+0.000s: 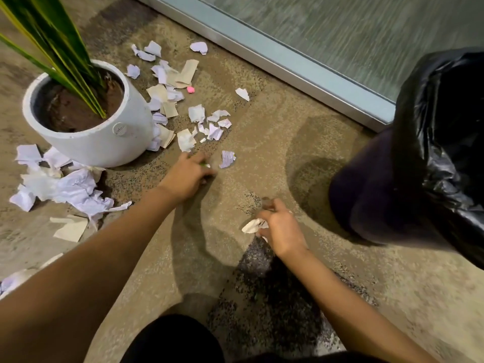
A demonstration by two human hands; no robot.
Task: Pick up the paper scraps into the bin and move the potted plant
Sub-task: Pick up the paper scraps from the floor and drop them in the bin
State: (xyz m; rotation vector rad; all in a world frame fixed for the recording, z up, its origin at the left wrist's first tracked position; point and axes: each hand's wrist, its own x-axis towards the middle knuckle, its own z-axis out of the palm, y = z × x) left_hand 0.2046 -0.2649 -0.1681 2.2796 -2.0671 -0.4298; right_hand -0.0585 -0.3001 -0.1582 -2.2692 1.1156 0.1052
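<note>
A white potted plant (104, 142) with long green leaves stands on the carpet at the left. Several torn white and beige paper scraps (180, 100) lie scattered to its right, and a crumpled heap of scraps (65, 187) lies in front of it. My left hand (187, 174) is low on the carpet, fingers curled over a small scrap with a bit of green, just below a white scrap (186, 140). My right hand (281, 226) grips a crumpled white scrap (252, 226). A dark bin (424, 158) lined with a black bag stands at the right.
A metal-framed glass wall (275, 53) runs diagonally across the back. A small pink scrap (190, 89) lies among the papers. One purple-tinted scrap (227, 159) lies alone right of my left hand. My dark-clothed knee shows at the bottom.
</note>
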